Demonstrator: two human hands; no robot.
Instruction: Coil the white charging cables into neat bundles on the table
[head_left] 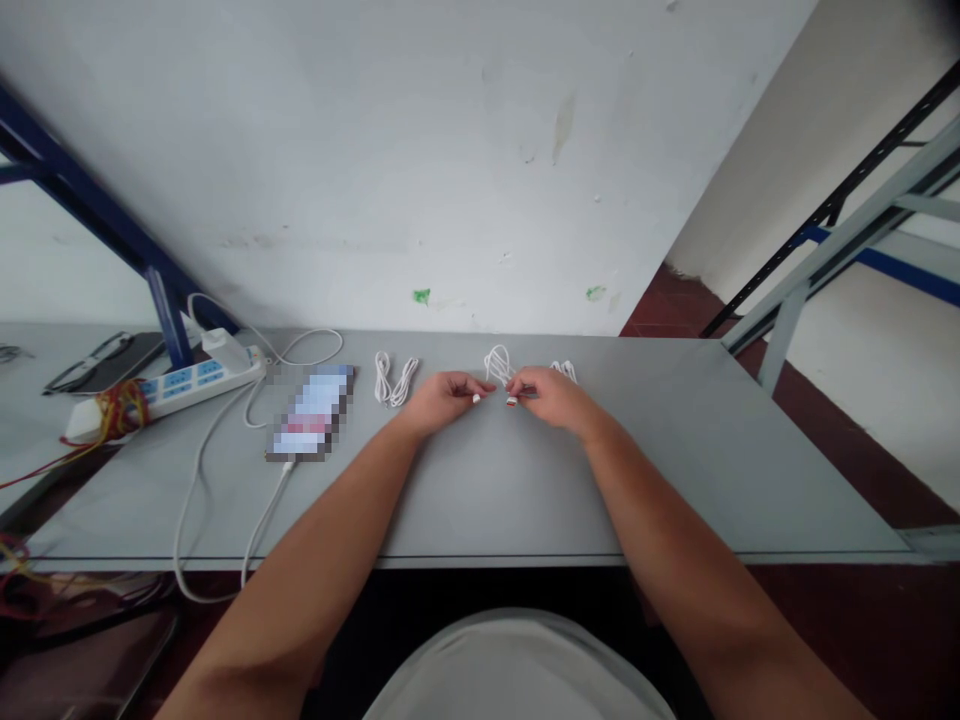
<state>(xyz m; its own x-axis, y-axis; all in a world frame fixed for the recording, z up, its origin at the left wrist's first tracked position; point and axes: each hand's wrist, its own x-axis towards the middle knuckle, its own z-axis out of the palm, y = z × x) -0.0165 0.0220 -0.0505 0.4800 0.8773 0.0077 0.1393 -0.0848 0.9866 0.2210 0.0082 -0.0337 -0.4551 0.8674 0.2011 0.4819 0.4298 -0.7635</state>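
Observation:
In the middle of the grey table a white charging cable (498,365) lies loosely coiled behind my hands. My left hand (448,398) is closed in a pinch on one white plug end of it. Between the fingers of my right hand (551,396) is the other end, a plug showing an orange-red tip. A short gap separates the two hands. Left of them rests a folded white cable bundle (396,380). Another white cable bundle (564,370) is partly hidden behind my right hand.
A phone (311,412) with a blurred screen lies at the left, a white cable plugged into it. Beyond it stands a power strip (184,385) with a white charger and red-yellow wires. A dark flat object (112,362) is further left. A wall (480,200) closes the back.

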